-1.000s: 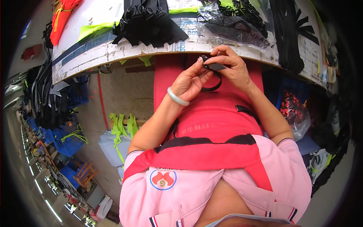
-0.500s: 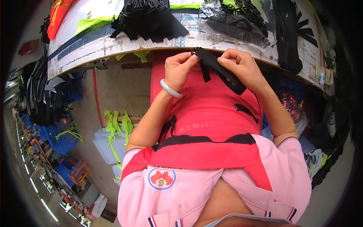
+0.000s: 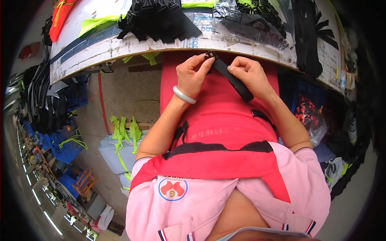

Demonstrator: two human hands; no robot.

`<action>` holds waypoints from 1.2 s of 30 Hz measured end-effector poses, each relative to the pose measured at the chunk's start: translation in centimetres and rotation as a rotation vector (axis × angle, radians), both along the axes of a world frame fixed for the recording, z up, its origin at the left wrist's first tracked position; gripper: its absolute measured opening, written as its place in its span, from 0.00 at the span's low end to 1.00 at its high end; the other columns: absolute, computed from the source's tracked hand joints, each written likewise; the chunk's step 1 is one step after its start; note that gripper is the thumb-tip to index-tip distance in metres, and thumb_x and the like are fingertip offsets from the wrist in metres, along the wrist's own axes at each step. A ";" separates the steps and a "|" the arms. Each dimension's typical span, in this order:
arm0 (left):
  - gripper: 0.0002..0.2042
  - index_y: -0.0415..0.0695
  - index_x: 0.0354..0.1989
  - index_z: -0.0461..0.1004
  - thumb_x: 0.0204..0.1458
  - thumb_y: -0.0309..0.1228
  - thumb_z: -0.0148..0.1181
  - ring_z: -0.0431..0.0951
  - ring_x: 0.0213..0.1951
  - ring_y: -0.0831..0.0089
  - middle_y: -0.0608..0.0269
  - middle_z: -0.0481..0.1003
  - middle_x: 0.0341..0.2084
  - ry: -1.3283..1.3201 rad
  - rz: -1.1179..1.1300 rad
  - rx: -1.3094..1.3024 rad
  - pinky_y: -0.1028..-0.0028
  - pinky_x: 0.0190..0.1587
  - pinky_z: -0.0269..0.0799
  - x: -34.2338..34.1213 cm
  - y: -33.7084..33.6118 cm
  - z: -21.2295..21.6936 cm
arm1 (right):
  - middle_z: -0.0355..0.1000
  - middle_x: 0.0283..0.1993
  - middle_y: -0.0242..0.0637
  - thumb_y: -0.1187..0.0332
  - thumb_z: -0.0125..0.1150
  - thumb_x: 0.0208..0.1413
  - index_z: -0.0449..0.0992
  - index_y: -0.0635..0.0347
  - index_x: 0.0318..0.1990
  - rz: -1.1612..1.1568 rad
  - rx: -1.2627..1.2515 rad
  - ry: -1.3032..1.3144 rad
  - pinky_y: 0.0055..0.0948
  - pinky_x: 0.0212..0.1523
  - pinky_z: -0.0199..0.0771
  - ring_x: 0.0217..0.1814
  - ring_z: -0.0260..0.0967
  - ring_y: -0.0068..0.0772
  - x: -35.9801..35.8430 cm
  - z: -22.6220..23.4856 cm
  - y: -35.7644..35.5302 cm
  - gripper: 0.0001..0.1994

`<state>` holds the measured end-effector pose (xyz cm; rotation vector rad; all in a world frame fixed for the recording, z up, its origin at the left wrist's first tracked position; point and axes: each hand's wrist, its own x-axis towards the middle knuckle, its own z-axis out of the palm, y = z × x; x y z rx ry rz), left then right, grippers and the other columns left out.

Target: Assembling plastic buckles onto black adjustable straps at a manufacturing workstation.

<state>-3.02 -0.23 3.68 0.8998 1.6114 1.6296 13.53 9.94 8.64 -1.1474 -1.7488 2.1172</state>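
Note:
Above my lap, at the table's front edge, my left hand [image 3: 192, 76] pinches a small black plastic buckle [image 3: 210, 54] between thumb and fingers. A wide black webbing strap [image 3: 235, 83] runs from that buckle down to the right, its lower end hanging over the red apron [image 3: 217, 116]. My right hand [image 3: 252, 78] is closed in a pinch at the strap's right edge. Its fingertips partly cover the webbing there. How the strap passes through the buckle is too small to tell.
On the white-topped table [image 3: 100, 56] lie a pile of black straps with buckles [image 3: 159, 22], a clear plastic bag [image 3: 253, 26] of black pieces and more black strips [image 3: 307, 40]. Blue crates [image 3: 64, 144] stand at the left. Yellow-green strips [image 3: 120, 130] hang beside me.
My right hand has shifted slightly left along the strap. The short strap end that hung below the buckle no longer shows, and the webbing now lies straighter.

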 end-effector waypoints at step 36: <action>0.13 0.38 0.45 0.76 0.52 0.29 0.63 0.72 0.26 0.81 0.65 0.75 0.27 0.687 0.382 0.008 0.80 0.29 0.69 -17.4 3.3 7.3 | 0.69 0.26 0.28 0.66 0.52 0.61 0.76 0.61 0.42 0.264 0.062 0.128 0.16 0.21 0.64 0.21 0.62 0.14 -5.0 -1.0 4.5 0.09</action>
